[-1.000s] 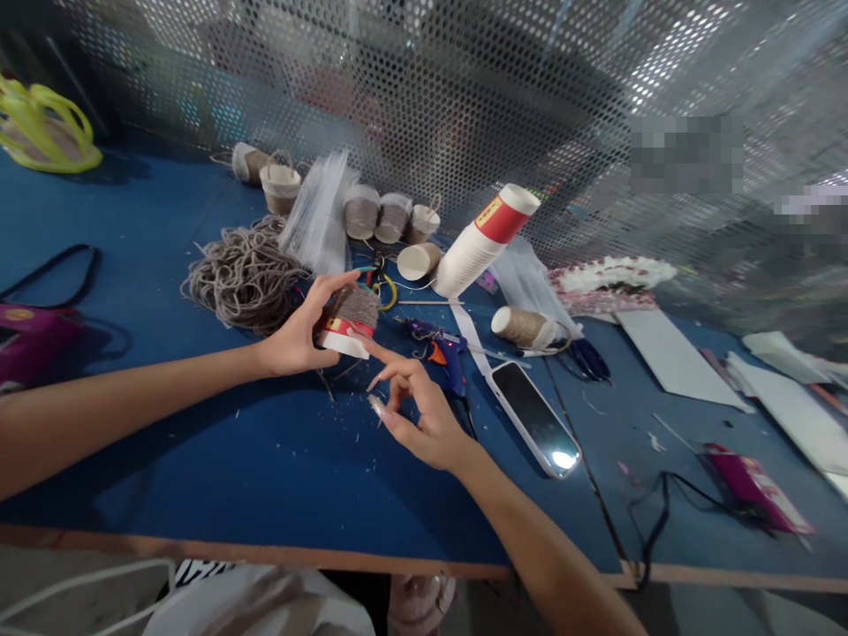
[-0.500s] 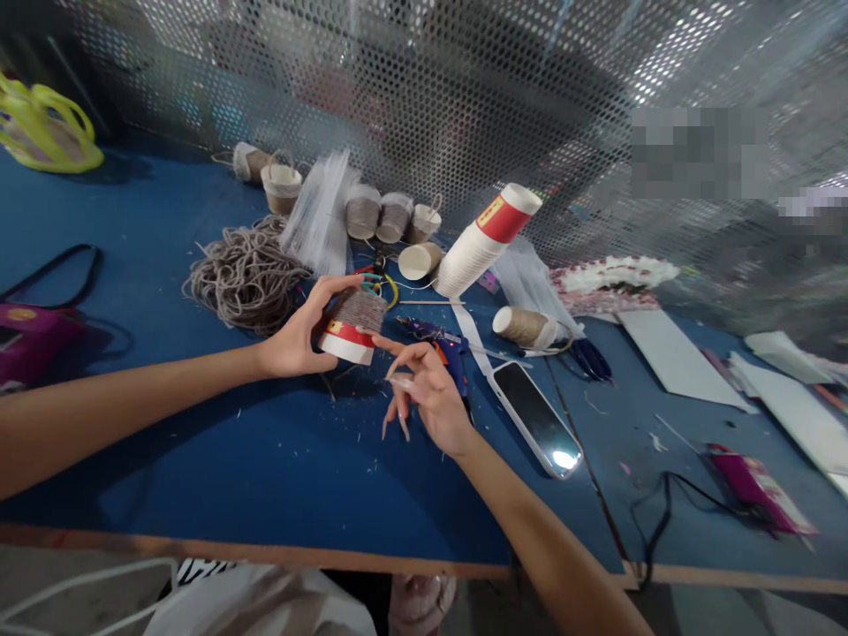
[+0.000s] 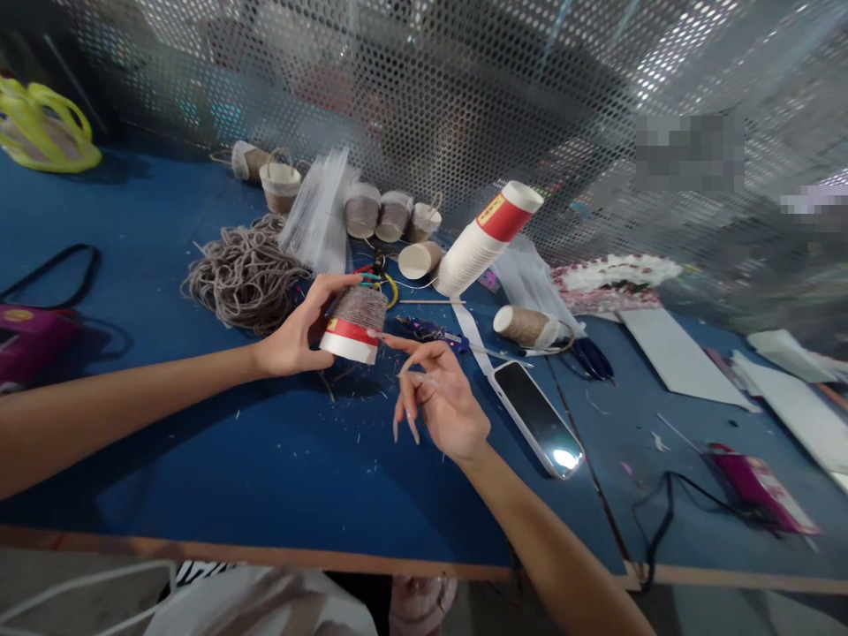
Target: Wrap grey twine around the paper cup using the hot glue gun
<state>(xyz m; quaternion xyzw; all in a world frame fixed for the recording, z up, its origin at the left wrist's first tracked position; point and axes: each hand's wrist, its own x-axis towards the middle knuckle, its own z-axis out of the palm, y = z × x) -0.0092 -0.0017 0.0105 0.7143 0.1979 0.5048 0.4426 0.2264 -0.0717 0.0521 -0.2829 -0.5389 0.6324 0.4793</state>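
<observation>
A paper cup with a red band is tipped over, its white rim toward me, and grey cord is wound round its base half. My left hand grips it, fingers over the base end and thumb by the rim. My right hand is beside the cup, fingers apart and nothing held in them. Its stretched index finger reaches the red band; whether it presses on the cord's edge I cannot tell. Left of the cup lies a loose heap of grey cord. Behind my right hand a blue glue gun is partly hidden.
A leaning stack of paper cups stands behind, near several cord-wrapped cups. A phone lies right of my right hand, with dark-handled scissors beyond. A yellow basket stands far left. Perforated metal mesh borders the table's back.
My right hand has shifted a little to the right, its index finger now straighter along the red band. The cup has turned slightly in my left hand, its yellow label sliding left.
</observation>
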